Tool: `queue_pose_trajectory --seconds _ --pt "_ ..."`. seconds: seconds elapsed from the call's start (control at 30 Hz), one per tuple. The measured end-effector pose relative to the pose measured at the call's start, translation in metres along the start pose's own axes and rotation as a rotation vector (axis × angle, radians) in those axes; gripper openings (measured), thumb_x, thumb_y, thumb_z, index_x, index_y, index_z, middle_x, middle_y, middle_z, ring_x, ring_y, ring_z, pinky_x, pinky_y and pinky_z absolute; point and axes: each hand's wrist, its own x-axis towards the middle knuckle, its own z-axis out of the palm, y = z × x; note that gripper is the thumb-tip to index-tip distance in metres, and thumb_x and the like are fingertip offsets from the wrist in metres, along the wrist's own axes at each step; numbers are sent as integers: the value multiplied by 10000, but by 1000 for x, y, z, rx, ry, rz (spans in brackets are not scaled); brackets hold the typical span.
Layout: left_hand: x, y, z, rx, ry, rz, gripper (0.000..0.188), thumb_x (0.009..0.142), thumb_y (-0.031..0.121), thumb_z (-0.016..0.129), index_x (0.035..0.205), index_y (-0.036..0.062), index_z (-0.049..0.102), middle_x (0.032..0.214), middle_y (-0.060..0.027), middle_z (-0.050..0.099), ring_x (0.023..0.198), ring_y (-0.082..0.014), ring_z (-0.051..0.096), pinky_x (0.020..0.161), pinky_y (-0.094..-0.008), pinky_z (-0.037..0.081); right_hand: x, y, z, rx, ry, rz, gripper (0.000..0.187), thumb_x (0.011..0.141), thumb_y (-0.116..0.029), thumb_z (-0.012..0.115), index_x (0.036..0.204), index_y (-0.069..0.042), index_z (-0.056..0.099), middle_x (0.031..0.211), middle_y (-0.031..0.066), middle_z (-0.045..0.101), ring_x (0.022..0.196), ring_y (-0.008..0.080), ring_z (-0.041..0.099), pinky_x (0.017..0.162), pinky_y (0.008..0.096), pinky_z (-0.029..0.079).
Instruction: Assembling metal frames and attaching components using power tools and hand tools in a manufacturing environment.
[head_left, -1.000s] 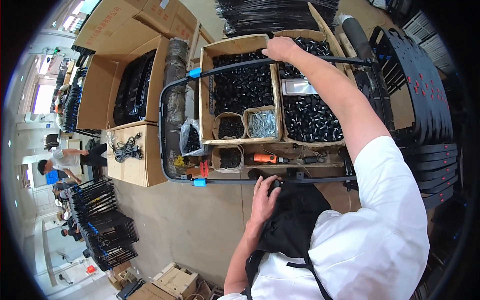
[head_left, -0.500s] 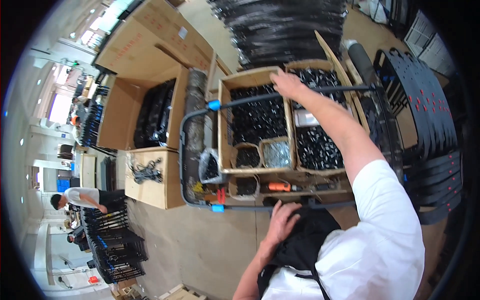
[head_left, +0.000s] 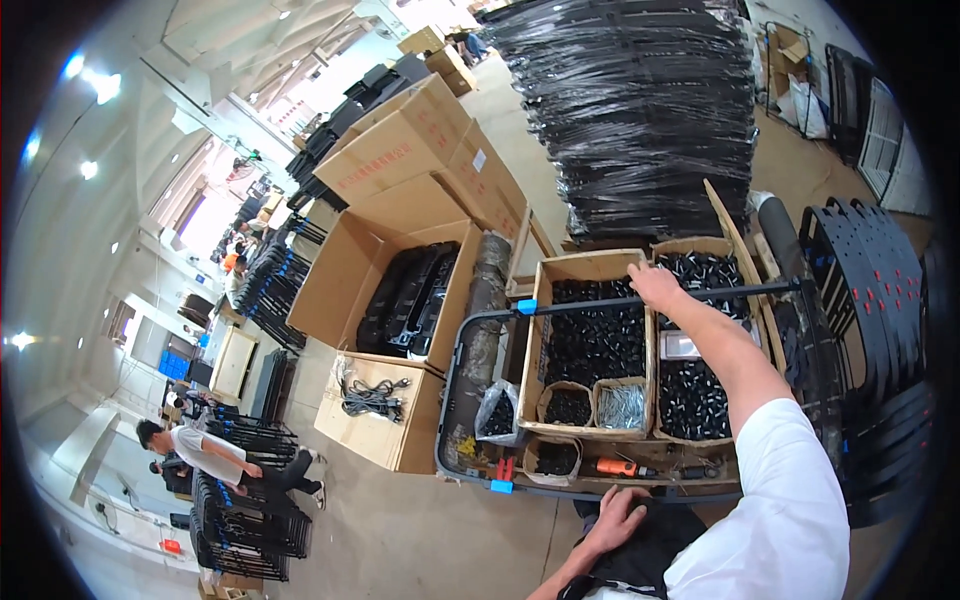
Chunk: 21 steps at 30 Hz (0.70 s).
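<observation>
Black frame point(head_left: 592, 302) at 4 o'clock in view, likely stiff, lightish; we'd hold opposite sides. Right hand point(head_left: 655, 287) half-curled at its 12, left hand point(head_left: 614, 518) bent at its 6; can't tell grip.

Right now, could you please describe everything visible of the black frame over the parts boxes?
The black frame looks like metal tubing, with rounded left corners. Near them, blue pieces sit on its far rail and near rail. The far one, partly hidden by the right hand, crosses over the wooden box; the near one passes the left hand, which seems to touch it.
</observation>
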Motion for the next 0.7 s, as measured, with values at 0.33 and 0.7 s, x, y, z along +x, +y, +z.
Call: queue_pose_trajectory --seconds 0.33,0.7 --pt "-1 22 -8 253 -83 117 280 1103 160 490 1348 131 624 1277 -73 681 1322 -239 580 1264 -544 200 3 -11 -33 -73 -311 -38 388 875 -70 671 1251 -27 589 1222 227 659 1111 427 702 940 505 588" --pt "9 59 -31 467 -135 51 253 1075 168 551 1291 154 681 1251 -113 707 1213 -305 647 1082 -456 445 16 5 -17 -165 -314 -16 280 973 -203 562 1198 -47 621 1081 200 768 1047 358 748 894 477 596"
